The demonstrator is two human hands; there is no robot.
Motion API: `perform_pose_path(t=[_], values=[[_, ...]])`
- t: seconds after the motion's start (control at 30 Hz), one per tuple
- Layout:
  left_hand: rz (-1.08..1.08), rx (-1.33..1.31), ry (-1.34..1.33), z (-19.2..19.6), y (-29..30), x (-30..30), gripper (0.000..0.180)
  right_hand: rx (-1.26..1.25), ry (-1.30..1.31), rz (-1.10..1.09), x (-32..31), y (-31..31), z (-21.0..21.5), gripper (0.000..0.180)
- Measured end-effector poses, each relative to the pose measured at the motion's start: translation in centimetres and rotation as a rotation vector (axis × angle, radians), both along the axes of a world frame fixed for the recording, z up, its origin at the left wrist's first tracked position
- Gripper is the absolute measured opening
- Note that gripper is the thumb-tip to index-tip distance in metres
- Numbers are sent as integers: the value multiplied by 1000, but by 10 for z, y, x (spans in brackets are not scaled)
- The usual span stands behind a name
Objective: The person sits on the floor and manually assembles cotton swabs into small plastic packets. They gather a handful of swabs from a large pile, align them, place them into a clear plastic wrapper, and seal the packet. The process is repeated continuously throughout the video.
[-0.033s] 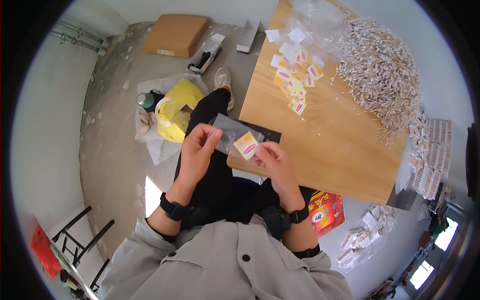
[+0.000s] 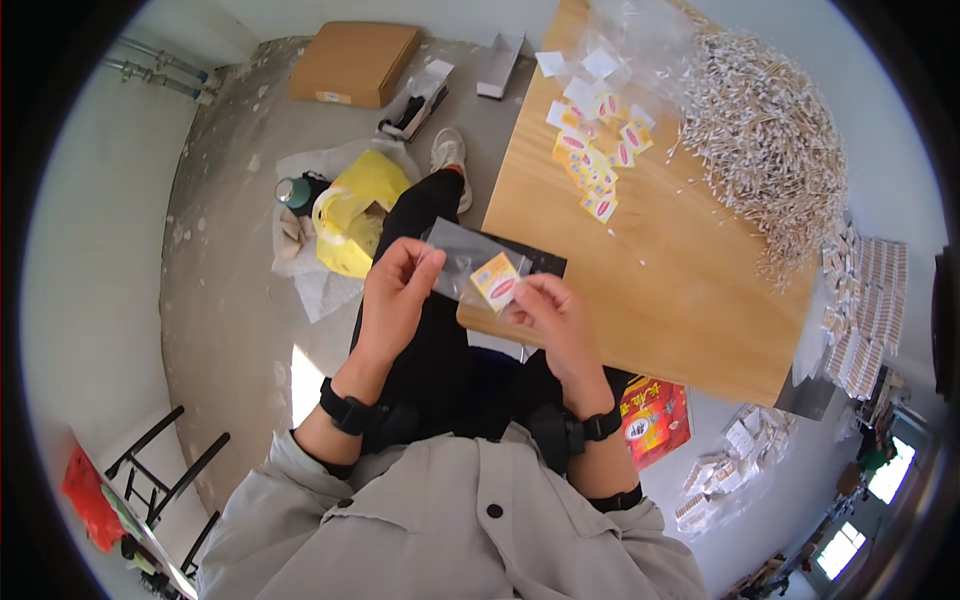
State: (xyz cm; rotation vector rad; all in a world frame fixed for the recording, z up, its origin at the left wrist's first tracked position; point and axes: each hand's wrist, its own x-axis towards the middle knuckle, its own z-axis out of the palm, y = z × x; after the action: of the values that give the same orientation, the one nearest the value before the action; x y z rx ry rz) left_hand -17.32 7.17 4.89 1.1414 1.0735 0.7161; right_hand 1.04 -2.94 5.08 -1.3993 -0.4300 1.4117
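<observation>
My left hand (image 2: 400,295) pinches one edge of a small clear plastic bag (image 2: 452,262) between thumb and fingers. At the bag's other end my right hand (image 2: 552,318) is closed, thumb on top, beside a yellow and white printed card (image 2: 495,281). The card appears to lie inside the bag near its right end; whether the right fingers grip the card or only the plastic is hard to tell. Both hands are above my lap at the table's near left corner. Several similar yellow cards (image 2: 590,165) are scattered on the wooden table (image 2: 640,310).
A big heap of cotton swabs (image 2: 765,140) covers the table's far right, with clear plastic bags (image 2: 640,45) beside it. Bundled swab packs (image 2: 870,300) are stacked past the right edge. On the floor lie a yellow bag (image 2: 350,220), a green-lidded bottle (image 2: 292,193) and a cardboard box (image 2: 355,62).
</observation>
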Motion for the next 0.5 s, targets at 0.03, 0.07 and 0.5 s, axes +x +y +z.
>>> perform_pose_path(t=[0.03, 0.07, 0.5], values=[[-3, 7, -4, -2, -1, -2, 13, -4, 25, 4, -1, 2, 3, 22], [10, 25, 22, -6, 2, -6, 19, 1, 5, 25, -1, 4, 2, 21], [-669, 815, 535, 19, -9, -10, 79, 47, -562, 307, -21, 4, 5, 15]])
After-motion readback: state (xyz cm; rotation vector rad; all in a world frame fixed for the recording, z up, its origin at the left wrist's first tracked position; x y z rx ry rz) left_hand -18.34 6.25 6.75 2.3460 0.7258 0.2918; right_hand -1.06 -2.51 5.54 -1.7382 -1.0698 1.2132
